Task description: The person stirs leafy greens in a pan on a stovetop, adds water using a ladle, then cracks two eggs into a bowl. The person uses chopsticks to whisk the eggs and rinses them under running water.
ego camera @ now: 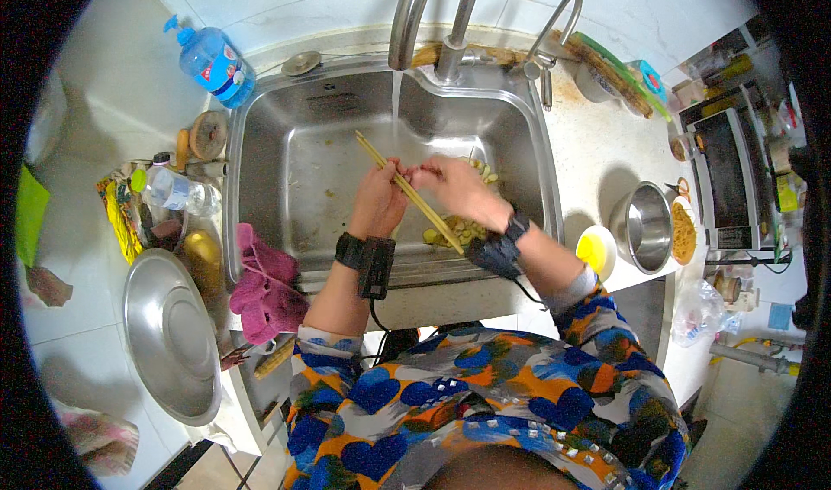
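Note:
Over the stainless steel sink [311, 172], my left hand [380, 198] grips a pair of light wooden chopsticks [428, 212], which slant from upper left to lower right. Close beside it is my right hand [464, 188], blurred, its fingertips near the left hand's fingers; I cannot tell whether it pinches anything. Water runs in a thin stream [396, 103] from the faucet [408, 26], just above the hands. Pale yellow-green food scraps [477, 229] lie at the right of the basin, partly hidden by the right hand and forearm.
A pink cloth [269, 289] hangs over the sink's front left edge. Left of it stand a large steel basin [172, 337], a plastic bottle [178, 190] and a blue soap bottle [217, 68]. On the right counter are a steel bowl [641, 227] and a white bowl with yellow contents [594, 251].

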`<state>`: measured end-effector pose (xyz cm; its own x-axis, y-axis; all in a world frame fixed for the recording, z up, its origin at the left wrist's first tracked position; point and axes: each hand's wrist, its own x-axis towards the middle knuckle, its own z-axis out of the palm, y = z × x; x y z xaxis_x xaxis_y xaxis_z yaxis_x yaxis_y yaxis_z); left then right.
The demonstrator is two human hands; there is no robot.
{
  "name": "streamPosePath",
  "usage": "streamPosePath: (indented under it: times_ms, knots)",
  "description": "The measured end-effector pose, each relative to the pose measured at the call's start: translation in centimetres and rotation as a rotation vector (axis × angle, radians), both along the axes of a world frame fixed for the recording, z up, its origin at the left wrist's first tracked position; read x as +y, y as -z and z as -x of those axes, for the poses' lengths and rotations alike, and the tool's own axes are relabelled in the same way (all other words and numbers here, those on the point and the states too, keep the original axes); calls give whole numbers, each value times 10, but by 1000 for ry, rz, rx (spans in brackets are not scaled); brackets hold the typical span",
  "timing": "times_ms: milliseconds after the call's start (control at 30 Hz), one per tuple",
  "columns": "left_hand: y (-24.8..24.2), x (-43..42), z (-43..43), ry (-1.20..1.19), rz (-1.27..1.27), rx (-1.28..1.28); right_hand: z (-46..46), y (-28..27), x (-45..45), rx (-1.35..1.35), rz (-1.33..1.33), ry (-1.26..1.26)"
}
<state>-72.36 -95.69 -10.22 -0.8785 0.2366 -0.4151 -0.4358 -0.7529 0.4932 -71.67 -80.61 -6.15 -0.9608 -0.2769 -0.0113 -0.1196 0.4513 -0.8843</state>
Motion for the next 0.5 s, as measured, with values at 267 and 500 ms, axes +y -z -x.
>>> streamPosePath:
  times_ms: [267, 500]
  knots:
    - [3, 24, 20, -50, -102, -36, -53, 9, 25, -167, -102, 66]
    - [6, 15, 57, -56, -120, 0, -68, -3, 40, -388, 187, 94]
